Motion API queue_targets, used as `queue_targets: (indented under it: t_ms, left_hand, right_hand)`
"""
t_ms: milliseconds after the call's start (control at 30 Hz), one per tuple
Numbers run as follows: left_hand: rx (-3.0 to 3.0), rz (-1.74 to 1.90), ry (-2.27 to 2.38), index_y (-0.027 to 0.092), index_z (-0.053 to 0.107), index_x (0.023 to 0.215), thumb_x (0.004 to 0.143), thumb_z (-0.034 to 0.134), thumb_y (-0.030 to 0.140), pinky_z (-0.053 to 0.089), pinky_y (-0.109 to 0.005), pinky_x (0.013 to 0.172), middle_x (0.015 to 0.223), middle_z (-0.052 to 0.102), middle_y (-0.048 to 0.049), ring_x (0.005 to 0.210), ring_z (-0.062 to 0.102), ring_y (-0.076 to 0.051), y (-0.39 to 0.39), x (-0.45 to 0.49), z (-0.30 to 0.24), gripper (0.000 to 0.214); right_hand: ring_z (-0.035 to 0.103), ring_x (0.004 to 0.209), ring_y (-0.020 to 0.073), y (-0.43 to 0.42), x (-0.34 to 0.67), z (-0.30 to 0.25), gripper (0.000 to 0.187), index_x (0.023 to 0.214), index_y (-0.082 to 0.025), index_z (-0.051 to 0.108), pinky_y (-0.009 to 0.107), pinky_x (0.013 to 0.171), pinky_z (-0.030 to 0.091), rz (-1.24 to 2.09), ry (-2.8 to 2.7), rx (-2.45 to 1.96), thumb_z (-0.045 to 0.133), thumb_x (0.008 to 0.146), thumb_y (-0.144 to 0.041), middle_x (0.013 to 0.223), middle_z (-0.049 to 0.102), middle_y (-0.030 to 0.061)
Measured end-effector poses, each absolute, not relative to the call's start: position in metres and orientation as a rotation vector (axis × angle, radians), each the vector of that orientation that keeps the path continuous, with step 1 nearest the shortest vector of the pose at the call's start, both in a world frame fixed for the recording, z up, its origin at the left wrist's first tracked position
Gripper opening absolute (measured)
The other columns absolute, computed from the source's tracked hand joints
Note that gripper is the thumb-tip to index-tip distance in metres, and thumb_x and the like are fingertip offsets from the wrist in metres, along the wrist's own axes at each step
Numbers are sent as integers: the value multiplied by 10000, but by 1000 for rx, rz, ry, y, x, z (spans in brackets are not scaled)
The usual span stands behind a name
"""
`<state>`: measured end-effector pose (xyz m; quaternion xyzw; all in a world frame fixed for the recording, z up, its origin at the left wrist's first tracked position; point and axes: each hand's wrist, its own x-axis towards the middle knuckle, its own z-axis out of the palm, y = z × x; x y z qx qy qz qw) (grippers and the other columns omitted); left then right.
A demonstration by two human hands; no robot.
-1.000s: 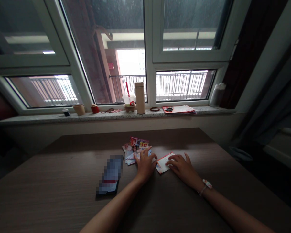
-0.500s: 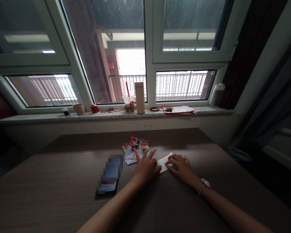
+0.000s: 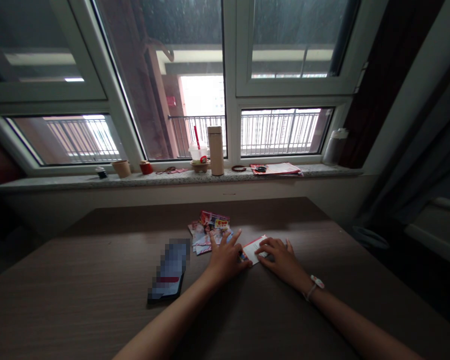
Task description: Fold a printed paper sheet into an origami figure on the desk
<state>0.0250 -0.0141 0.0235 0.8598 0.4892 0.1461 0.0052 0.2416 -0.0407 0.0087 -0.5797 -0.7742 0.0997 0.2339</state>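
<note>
The left hand has its thumb and bent forefinger drawn together on the left edge of a small white paper, seemingly pinching it, with a coloured sliver showing between them; its other fingers are spread and lifted away. The right hand is loosely curled, fingertips apart and resting on the right part of the paper – more pressing than gripping. A pale bracelet circles that wrist.

The paper, edged in red along its far side, lies on the dark table between the two hands. It looks very light and thin, with perhaps enough stiffness to keep a crease, yet easy to bend or tear if tugged. The printed face may be a little slick, so a light pinch at an edge or corner, with the other hand keeping it flat, would seem the surest hold.

Just beyond the left hand sits an overlapping pile of printed paper pieces, probably just as flimsy and apt to slide. A phone, its screen blurred, lies to the left of the hands. Farther off, a beige flask stands upright on the stone windowsill.
</note>
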Motion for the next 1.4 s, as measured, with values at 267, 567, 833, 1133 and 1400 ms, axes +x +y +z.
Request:
queue_targets:
  t_ms: [267,567,833,1133,1400]
  left_hand:
    - [2665,336,1515,269,688,1012,779,697,599,-45,-811,1093,1616,329,-40,1481,236,-417,-13,24,32,404]
    - [2646,268,1527,264,682,1047,774,698,593,8,-790,1112,1621,316,-64,1487,212,-436,-15,22,36,428]
    - [2586,250,1527,286,660,1090,795,677,590,-14,-790,1103,1635,283,-63,1508,162,-415,-20,18,38,423]
    - [2578,267,1535,393,672,1184,762,696,620,-98,-798,1067,1644,261,-27,1504,126,-447,-17,4,41,480]
    - [2546,314,1549,391,721,1073,786,714,449,-93,-813,1053,1621,314,-6,1499,155,-433,-20,4,42,292]
  right_hand:
    - [513,1241,274,-44,237,15,183,1013,-342,691,729,1131,104,297,-2125,-1620,556,912,-414,1233,626,15]
    - [508,1216,289,-47,232,13,202,1008,-299,675,736,1118,101,250,-2112,-1649,594,887,-440,1240,613,40]
    - [504,1220,303,-50,226,11,248,998,-293,670,731,1116,145,178,-2077,-1703,640,845,-487,1268,593,48]
    - [530,1152,280,-55,225,12,224,966,-300,688,701,1120,169,170,-2074,-1654,578,904,-486,1175,632,38]
    - [555,1057,253,-54,225,10,188,950,-301,704,693,1119,179,113,-2082,-1634,538,926,-388,1079,665,24]
